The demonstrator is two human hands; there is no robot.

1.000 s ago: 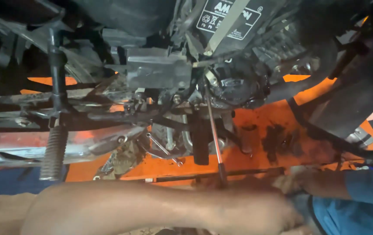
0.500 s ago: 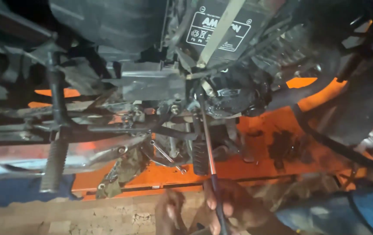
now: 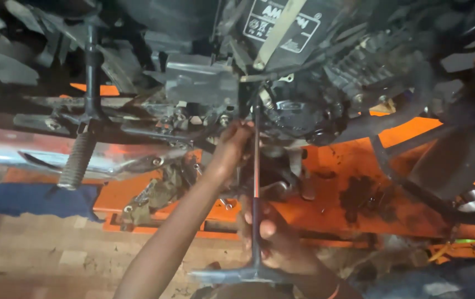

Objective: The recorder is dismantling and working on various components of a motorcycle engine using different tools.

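Note:
A long T-handle wrench [image 3: 256, 166] stands nearly upright under a motorcycle engine [image 3: 298, 111], its tip at the engine's underside. My left hand [image 3: 231, 148] reaches up from the lower left, and its fingers curl around the wrench's top end against the engine. My right hand [image 3: 273, 238] grips the lower part of the shaft, just above the crossbar at the bottom of the view. The bolt or fitting at the tip is hidden by my fingers and the dark engine parts.
The motorcycle rests on an orange lift platform [image 3: 392, 182] stained with oil. Loose spanners [image 3: 143, 199] lie on its left part, beside a blue cloth [image 3: 38, 199]. A ribbed kick lever [image 3: 77, 160], a chrome exhaust pipe [image 3: 21, 149] and a black battery box [image 3: 282, 22] are near.
My left arm lay across the bottom of the view, then both hands met low on the wrench. Now my left hand has risen to the wrench's top at the engine.

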